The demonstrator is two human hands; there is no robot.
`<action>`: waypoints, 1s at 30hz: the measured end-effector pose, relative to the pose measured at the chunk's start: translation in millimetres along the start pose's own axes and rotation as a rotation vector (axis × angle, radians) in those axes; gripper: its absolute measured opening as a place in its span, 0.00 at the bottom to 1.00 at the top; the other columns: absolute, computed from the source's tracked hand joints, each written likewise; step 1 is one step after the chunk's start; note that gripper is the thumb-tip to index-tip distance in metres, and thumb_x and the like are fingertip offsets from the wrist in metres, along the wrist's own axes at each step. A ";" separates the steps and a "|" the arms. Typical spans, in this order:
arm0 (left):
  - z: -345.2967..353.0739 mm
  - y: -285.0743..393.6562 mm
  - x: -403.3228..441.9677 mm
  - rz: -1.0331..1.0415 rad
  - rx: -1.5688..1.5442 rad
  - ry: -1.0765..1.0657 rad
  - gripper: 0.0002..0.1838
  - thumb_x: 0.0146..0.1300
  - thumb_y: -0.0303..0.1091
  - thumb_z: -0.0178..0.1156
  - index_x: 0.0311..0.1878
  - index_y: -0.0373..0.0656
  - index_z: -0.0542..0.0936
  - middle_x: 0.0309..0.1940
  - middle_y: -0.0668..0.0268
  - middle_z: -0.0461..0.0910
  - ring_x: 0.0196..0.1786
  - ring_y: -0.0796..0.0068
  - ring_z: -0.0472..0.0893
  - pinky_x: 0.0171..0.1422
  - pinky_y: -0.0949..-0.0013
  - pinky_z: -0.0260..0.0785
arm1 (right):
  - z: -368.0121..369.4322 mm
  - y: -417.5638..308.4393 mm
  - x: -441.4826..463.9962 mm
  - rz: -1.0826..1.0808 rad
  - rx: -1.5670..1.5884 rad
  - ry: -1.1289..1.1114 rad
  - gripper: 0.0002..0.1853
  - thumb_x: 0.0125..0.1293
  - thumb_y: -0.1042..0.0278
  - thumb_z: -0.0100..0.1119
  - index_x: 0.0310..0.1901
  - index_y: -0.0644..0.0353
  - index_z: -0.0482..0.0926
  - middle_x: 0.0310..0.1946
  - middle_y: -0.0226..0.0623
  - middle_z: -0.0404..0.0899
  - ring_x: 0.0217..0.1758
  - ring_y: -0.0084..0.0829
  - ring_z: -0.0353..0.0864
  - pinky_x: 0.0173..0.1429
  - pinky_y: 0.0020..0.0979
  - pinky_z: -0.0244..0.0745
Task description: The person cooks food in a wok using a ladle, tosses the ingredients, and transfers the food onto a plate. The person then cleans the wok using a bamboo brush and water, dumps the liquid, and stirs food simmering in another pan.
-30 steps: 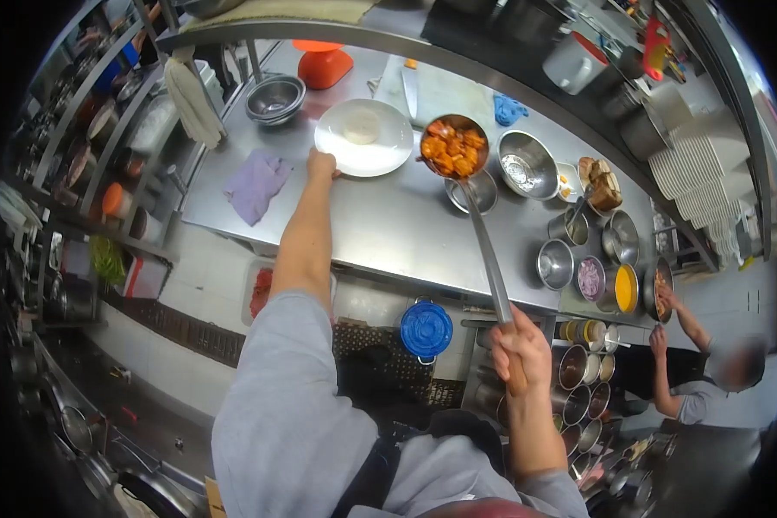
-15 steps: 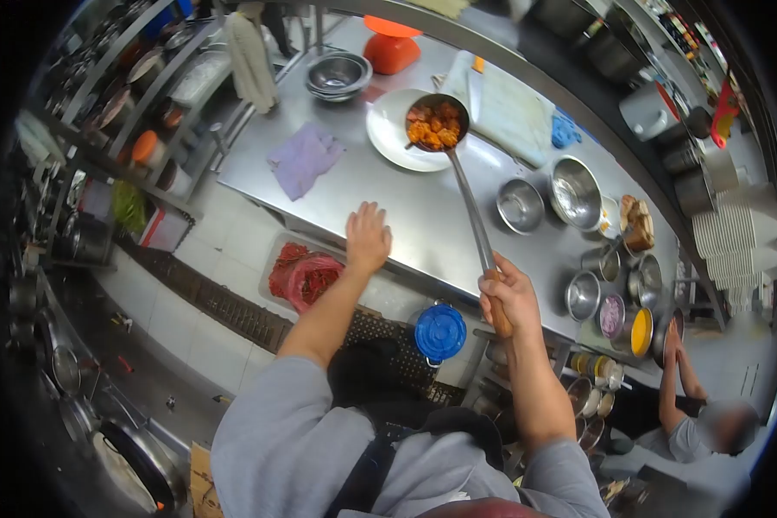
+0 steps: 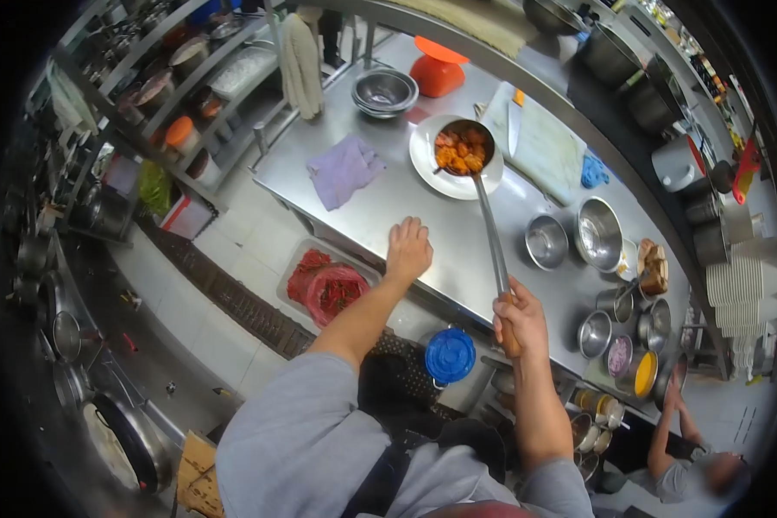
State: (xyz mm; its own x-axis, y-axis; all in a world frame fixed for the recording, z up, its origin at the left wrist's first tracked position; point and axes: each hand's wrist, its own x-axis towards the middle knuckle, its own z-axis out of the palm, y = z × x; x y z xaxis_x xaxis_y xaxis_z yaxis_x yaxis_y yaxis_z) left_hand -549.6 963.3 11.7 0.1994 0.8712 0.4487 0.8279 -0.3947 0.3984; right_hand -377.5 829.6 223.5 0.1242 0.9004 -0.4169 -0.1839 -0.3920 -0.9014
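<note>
My right hand point(image 3: 521, 318) is closed around the wooden handle of a long-handled ladle point(image 3: 492, 229). Its round bowl is over a white plate point(image 3: 420, 164) and holds orange-red sauced food pieces point(image 3: 460, 154). Whether the bowl touches the plate I cannot tell. My left hand point(image 3: 408, 248) is open, palm down with fingers stretched out, at the near edge of the steel table point(image 3: 440, 237), holding nothing. A purple cloth point(image 3: 345, 171) lies on the table beyond it to the left.
A knife point(image 3: 514, 125) lies on a cutting board point(image 3: 544, 155) behind the plate. Steel bowls point(image 3: 546, 242) stand to the right, stacked bowls point(image 3: 385, 91) and an orange scale point(image 3: 438, 69) at the back. Below are a red-filled tub point(image 3: 332, 293) and blue-lidded container point(image 3: 450, 356). Another person point(image 3: 691, 470) works at right.
The camera view has swung, so the scene sits farther right. Relative to the plate, the ladle bowl has moved slightly left, more over its middle. My right hand keeps its grip; my left stays open.
</note>
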 end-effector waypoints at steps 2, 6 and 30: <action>1.3 0.8 -2.1 0.013 -0.027 0.021 0.15 0.54 0.33 0.55 0.45 0.39 0.73 0.55 0.56 0.69 0.64 0.58 0.64 0.66 0.49 0.55 | -0.9 -2.0 -1.3 0.015 -0.039 0.019 0.34 0.53 0.82 0.56 0.64 0.75 0.61 0.26 0.35 0.72 0.16 0.24 0.71 0.15 0.23 0.66; 1.4 0.6 -0.1 -0.012 -0.005 -0.020 0.16 0.55 0.33 0.54 0.47 0.40 0.72 0.54 0.58 0.68 0.64 0.60 0.65 0.65 0.50 0.55 | -6.9 0.8 4.0 0.026 -0.147 -0.018 0.38 0.53 0.82 0.56 0.68 0.73 0.56 0.26 0.36 0.74 0.17 0.25 0.74 0.16 0.25 0.68; -0.5 -0.5 0.6 -0.014 -0.020 -0.019 0.15 0.55 0.32 0.54 0.46 0.39 0.73 0.54 0.58 0.69 0.64 0.60 0.65 0.66 0.51 0.54 | -29.9 27.8 15.0 -0.476 -1.228 0.072 0.35 0.53 0.80 0.56 0.65 0.65 0.62 0.32 0.51 0.77 0.34 0.51 0.79 0.42 0.46 0.73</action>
State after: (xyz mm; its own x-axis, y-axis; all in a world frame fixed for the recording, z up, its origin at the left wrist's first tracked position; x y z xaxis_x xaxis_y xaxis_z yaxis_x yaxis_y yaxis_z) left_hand -550.1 963.9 12.2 0.1980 0.8818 0.4281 0.8199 -0.3883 0.4206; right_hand -351.6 826.5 188.7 -0.0108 0.9999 -0.0026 0.8861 0.0083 -0.4635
